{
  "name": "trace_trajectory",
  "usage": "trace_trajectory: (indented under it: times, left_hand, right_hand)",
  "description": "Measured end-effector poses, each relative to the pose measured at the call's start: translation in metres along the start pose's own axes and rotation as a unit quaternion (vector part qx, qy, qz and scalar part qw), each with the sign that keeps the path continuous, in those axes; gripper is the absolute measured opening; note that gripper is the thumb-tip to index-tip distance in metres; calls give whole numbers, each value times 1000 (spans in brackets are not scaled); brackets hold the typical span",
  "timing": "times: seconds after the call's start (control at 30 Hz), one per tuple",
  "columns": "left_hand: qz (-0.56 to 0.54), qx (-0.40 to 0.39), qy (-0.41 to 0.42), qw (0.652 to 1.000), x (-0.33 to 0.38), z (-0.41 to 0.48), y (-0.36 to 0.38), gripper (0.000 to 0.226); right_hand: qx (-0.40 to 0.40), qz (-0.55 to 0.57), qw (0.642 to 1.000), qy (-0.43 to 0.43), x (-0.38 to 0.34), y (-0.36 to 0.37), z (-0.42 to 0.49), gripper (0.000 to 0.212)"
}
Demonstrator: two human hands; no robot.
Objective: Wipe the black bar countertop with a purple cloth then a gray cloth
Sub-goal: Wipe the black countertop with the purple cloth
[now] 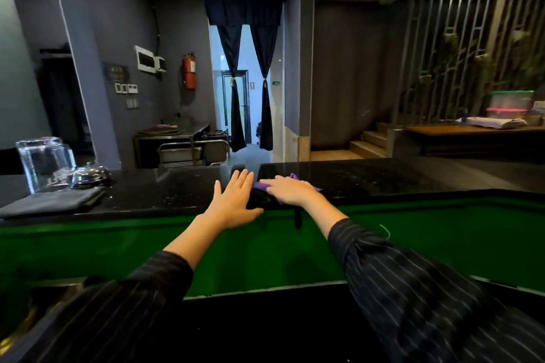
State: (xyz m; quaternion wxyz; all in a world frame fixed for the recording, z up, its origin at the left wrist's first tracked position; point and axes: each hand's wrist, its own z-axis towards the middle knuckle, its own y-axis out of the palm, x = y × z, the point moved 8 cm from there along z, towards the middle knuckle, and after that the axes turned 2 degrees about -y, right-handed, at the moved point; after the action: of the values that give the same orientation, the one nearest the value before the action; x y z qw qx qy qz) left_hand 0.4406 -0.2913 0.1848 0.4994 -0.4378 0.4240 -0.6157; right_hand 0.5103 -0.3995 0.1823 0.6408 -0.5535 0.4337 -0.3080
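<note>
The black bar countertop (368,178) runs across the middle of the head view. My right hand (290,189) lies flat on a purple cloth (261,186), pressing it onto the counter; only the cloth's edges show around the palm. My left hand (236,200) rests just left of it, fingers spread and flat near the counter's front edge, holding nothing. A folded gray cloth (56,202) lies on the counter at the far left, apart from both hands.
Clear glasses (44,162) and a small dome bell (90,175) stand on the counter's left end behind the gray cloth. A green panel (442,233) lies below the counter's front edge. Beyond the bar are a curtained doorway (244,91) and wooden steps (371,141).
</note>
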Motion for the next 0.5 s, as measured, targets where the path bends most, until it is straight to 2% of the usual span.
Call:
trace_trajectory:
  times: [0.13, 0.27, 0.4, 0.5]
  left_hand:
    - [-16, -15, 1, 1000, 30, 22, 10, 87]
    - [-34, -19, -11, 999, 54, 38, 22, 71]
    - [16, -4, -20, 1000, 66, 43, 34, 53]
    - [30, 23, -36, 999, 66, 44, 35, 49]
  right_hand:
    - [7, 3, 995, 97, 105, -20, -16, 61]
    - [21, 17, 982, 189, 176, -37, -28, 54]
    - [65, -22, 963, 260, 198, -45, -18, 52]
    - [54, -41, 948, 312, 181, -40, 1, 58]
